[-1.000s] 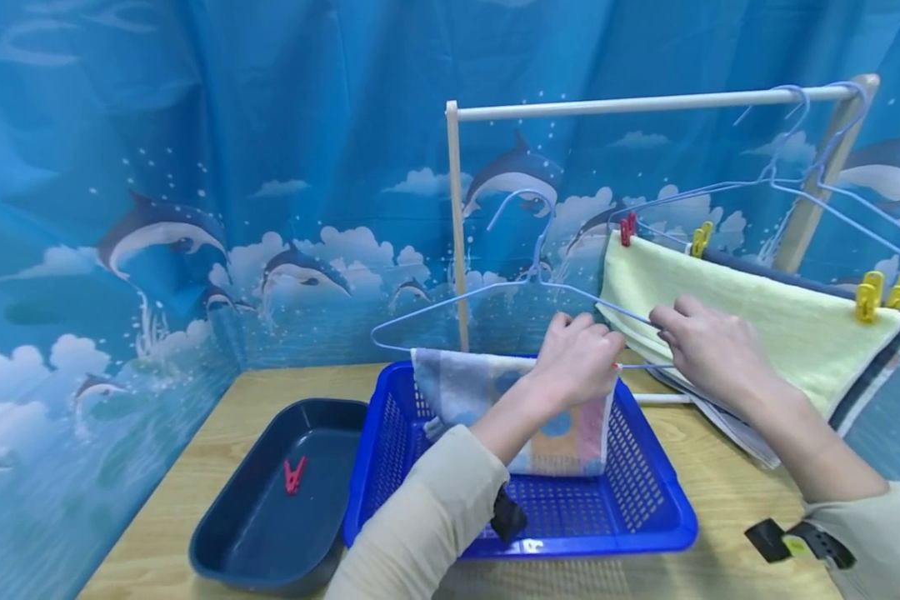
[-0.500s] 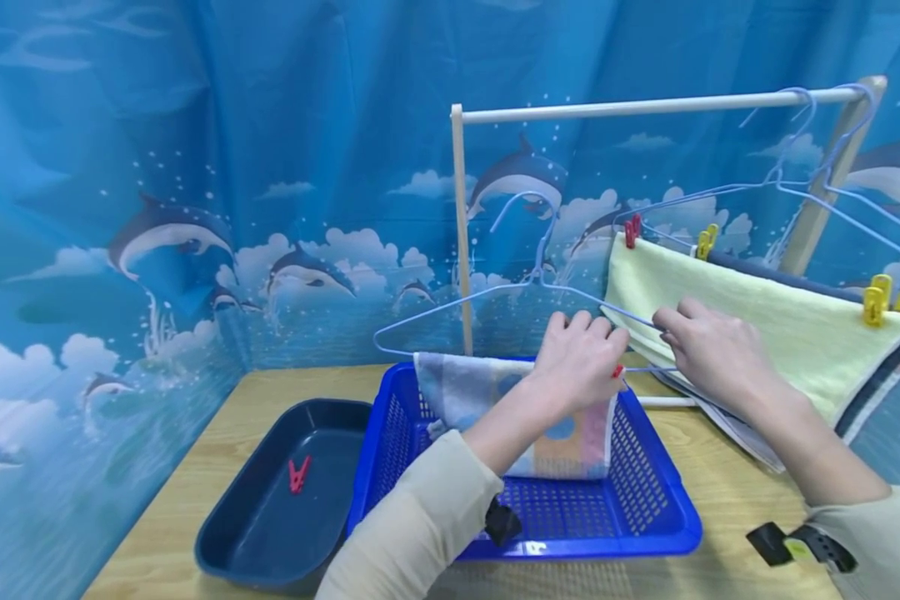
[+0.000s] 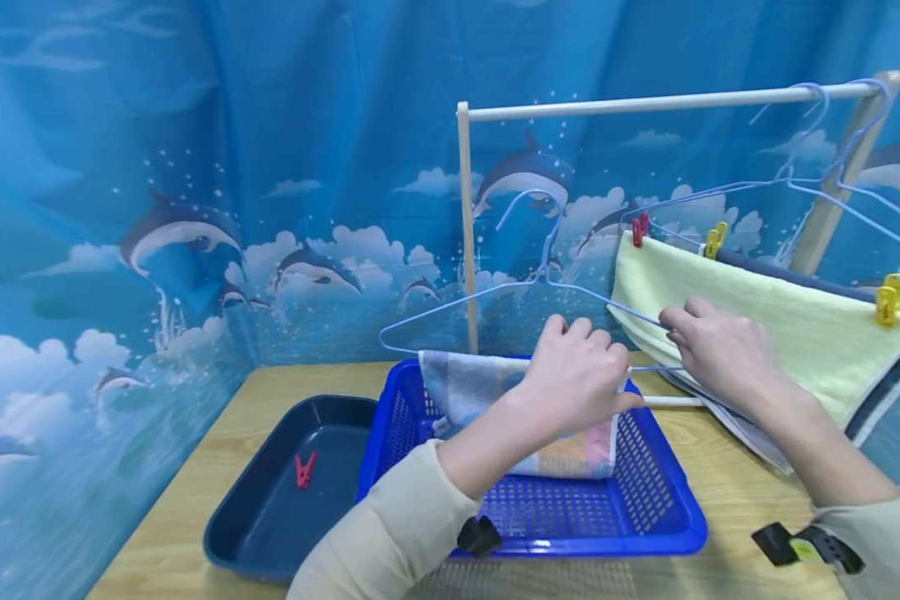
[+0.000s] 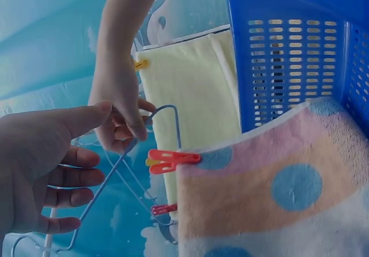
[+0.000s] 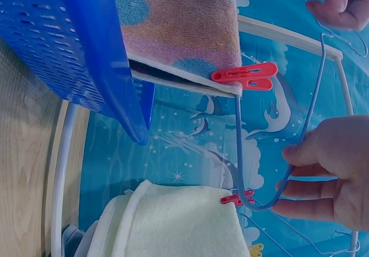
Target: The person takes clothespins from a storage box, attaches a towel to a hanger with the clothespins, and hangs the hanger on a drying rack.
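A blue wire hanger (image 3: pixel 487 292) stands upright over the blue basket, a folded patterned towel (image 3: pixel 459 382) draped on its lower bar. One red clothespin (image 5: pixel 245 76) clips the towel's right end to that bar. My right hand (image 3: pixel 723 348) pinches the hanger's right slope between thumb and fingers. Close to the clothespin is my left hand (image 3: pixel 577 375); the left wrist view shows its thumb and loosely bent fingers apart, with nothing gripped. From the head, this hand hides part of the towel and most of the clothespin.
The blue basket (image 3: pixel 585 546) sits on a wooden table (image 3: pixel 195 467). To its left is a dark tray (image 3: pixel 228 500) holding another red clothespin (image 3: pixel 305 470). Behind stands a rack (image 3: pixel 615 107) with hangers carrying a pale yellow towel (image 3: pixel 750 308) and dark cloth, clipped with red and yellow clothespins.
My left hand has let go of the red clothespin at the towel's right end, its thumb now spread out. My right hand keeps its hold on the hanger. The head view has shifted slightly.
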The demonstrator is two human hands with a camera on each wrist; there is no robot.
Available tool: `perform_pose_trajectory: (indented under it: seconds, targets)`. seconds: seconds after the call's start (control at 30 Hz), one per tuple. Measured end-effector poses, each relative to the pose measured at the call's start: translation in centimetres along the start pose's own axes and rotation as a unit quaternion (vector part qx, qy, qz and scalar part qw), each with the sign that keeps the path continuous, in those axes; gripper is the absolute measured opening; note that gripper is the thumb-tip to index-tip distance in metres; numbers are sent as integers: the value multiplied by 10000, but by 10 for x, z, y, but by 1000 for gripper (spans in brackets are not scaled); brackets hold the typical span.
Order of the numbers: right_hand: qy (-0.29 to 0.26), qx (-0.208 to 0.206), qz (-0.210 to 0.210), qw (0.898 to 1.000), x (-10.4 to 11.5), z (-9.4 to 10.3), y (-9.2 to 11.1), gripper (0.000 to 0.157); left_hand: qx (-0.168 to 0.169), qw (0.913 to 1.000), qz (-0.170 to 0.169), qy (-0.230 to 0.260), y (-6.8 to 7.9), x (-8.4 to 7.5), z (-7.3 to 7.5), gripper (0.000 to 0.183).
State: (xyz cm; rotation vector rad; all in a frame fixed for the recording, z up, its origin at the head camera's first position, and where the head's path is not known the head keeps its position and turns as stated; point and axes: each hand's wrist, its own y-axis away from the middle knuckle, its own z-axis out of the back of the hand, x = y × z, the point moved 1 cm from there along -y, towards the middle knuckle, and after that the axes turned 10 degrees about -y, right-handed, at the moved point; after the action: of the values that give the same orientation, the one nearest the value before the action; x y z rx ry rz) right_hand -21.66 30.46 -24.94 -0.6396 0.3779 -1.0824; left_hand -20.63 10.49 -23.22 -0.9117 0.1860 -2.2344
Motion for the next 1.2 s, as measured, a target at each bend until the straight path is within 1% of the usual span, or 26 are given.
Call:
perform_pose_trajectory:
  seconds: [0.2,0.33,0.43,0.53,0.6,0.67,0.93,1.07,1.2]
  targets:
    - [-43,110,-42,9999,-2,-1,0,18,153,9998,86,136,9,11,2,43]
    - [-30,93,-56,9999,-2,0,1,18,138,9993,147,325,14,17,-3,42]
    - [10,107,-74,9999,-1,0,1,18,-87,9990,212,374,18,20,-11,42]
    - [31,113,-36,9999,-2,0,1,18,-447,9982,284,279,23,25,-18,43]
    - [3,122,-7,9999,-3,-1,1,19,-629,9972,323,226,26,28,-21,44]
    - [-7,132,-12,9999,-3,-1,1,19,-700,9968,347,181,28,31,-22,44]
    - [-51,194,-72,9998,-4,-1,0,18,-372,9975,525,294,37,47,-25,41]
    - [-31,208,-103,9997,-3,-1,0,18,-184,9964,627,531,43,57,-25,39]
    - [-58,182,-68,9998,-3,-1,-1,18,-78,9942,756,757,48,67,-26,40]
